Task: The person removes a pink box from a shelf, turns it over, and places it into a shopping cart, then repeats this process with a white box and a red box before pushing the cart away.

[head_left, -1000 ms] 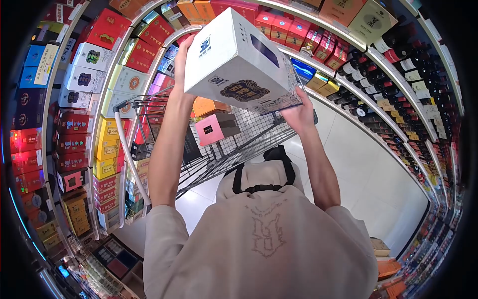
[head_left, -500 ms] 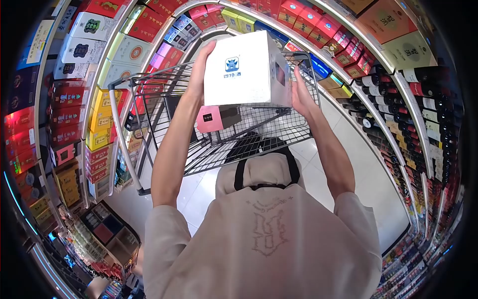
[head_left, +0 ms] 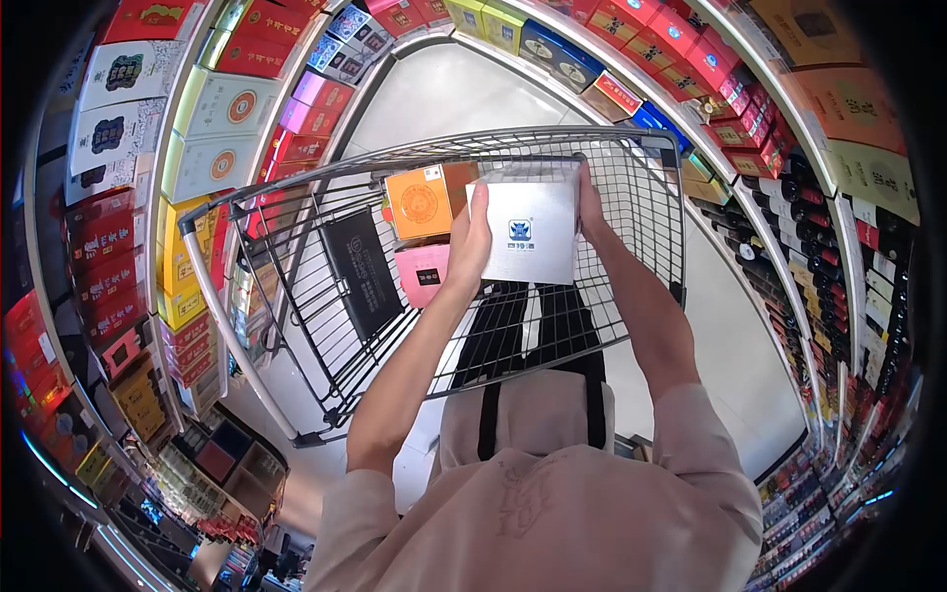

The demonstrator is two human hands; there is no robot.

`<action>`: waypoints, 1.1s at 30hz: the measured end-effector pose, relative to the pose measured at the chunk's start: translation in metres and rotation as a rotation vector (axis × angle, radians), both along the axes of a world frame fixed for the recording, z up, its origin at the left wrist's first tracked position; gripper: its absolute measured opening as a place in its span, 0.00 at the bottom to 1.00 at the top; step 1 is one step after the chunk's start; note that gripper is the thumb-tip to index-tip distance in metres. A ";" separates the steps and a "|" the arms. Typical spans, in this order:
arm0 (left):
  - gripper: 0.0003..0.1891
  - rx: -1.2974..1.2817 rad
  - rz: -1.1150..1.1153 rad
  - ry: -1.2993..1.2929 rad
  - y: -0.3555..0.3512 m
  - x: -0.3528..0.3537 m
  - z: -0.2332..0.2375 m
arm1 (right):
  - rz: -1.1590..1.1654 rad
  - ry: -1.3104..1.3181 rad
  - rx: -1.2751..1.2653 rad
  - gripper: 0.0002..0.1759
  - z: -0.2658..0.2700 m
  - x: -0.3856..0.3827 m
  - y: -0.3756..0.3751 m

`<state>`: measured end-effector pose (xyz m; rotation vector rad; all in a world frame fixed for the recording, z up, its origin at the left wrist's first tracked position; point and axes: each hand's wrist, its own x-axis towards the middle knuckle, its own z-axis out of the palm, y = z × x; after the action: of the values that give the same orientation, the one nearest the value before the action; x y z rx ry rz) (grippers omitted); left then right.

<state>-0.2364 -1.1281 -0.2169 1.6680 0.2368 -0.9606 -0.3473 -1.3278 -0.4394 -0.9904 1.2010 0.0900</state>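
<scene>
A white box (head_left: 523, 237) with a blue logo is held between both my hands, inside the outline of a wire shopping cart (head_left: 631, 163). My left hand (head_left: 473, 237) presses its left side, and my right hand (head_left: 590, 205) is on its right side near the far edge. Just left of the white box, an orange box (head_left: 418, 204) and a pink box (head_left: 422, 276) lie in the cart, partly hidden by my left hand and the white box. A black panel (head_left: 361, 274) stands toward the cart's handle side.
Shelves of boxed goods (head_left: 212, 104) curve along the left and far sides. Wine bottles (head_left: 814, 222) line the right shelves. The cart's handle (head_left: 237, 331) is at the left. Pale floor (head_left: 424, 94) shows beyond the cart.
Both my hands have brought the white box lower and nearer, down into the cart area. The orange box now shows. The cart appears lower and further right in view.
</scene>
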 end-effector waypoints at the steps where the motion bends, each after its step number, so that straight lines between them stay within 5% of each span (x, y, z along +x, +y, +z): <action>1: 0.41 -0.016 -0.006 -0.006 0.001 0.001 -0.020 | -0.053 -0.009 -0.002 0.55 -0.017 0.004 0.001; 5: 0.40 0.100 0.038 -0.075 -0.003 -0.002 -0.086 | -0.075 -0.037 0.120 0.54 -0.091 0.009 -0.007; 14: 0.37 0.224 0.093 -0.259 -0.020 -0.004 -0.116 | -0.143 -0.238 0.187 0.42 -0.118 0.031 0.004; 15: 0.37 0.203 0.100 -0.257 -0.011 -0.004 -0.138 | -0.089 -0.101 0.101 0.41 -0.135 0.029 0.003; 22: 0.35 0.207 0.116 -0.304 -0.006 0.004 -0.141 | -0.084 -0.146 0.219 0.37 -0.088 0.045 0.011; 29: 0.36 0.255 0.103 -0.319 -0.018 0.012 -0.136 | -0.124 -0.280 0.287 0.36 -0.096 0.042 0.014; 33: 0.36 0.233 0.138 -0.273 -0.019 0.014 -0.133 | -0.026 -0.112 0.299 0.38 -0.081 0.047 0.012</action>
<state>-0.2222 -1.1466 -0.3499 1.9467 0.2838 -0.6115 -0.3006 -1.3154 -0.5207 -0.7085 1.0609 0.1856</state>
